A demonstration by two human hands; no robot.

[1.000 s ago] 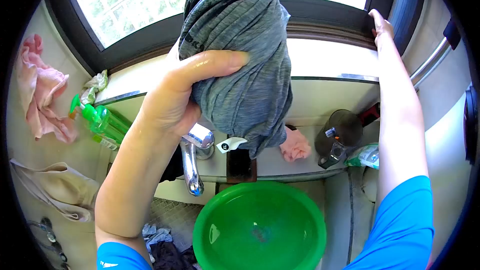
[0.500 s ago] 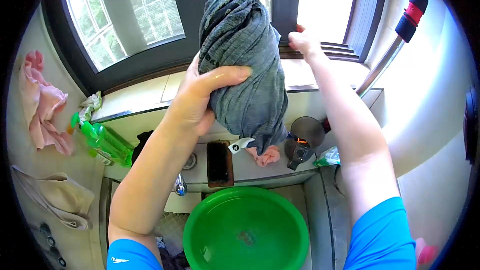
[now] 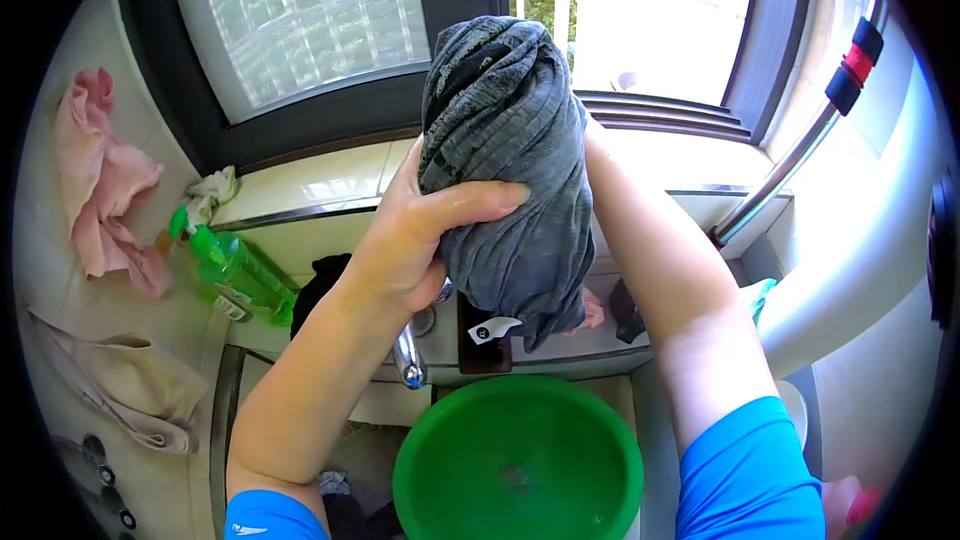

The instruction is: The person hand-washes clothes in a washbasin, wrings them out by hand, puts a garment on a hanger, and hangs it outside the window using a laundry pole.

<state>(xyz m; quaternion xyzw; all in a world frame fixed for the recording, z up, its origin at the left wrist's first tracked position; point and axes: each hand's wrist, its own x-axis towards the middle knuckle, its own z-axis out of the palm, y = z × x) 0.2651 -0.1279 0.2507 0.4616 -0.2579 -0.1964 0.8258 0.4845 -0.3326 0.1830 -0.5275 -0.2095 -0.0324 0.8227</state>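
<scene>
A dark grey wet-looking garment point(image 3: 520, 200), twisted into a thick bundle, is held up in front of the window by my left hand point(image 3: 410, 230). My left thumb lies across its front, and a white label point(image 3: 492, 329) hangs from its lower end. My right forearm point(image 3: 655, 240) reaches up toward the window frame point(image 3: 462, 0), but the hand itself is hidden behind the garment. Below both arms stands a green basin point(image 3: 415, 440) with a small pale patch at its bottom.
Green pump bottles point(image 3: 245, 275) stand on the ledge at left, near a pink cloth point(image 3: 100, 185) and a beige cloth point(image 3: 125, 385) on the wall. A faucet point(image 3: 409, 360) sits behind the basin. A metal pole point(image 3: 790, 170) leans at right.
The dark window panel has slid left, widening the opening at right. My right hand has moved left from the panel's edge, out of sight behind the garment. My left hand still holds the garment.
</scene>
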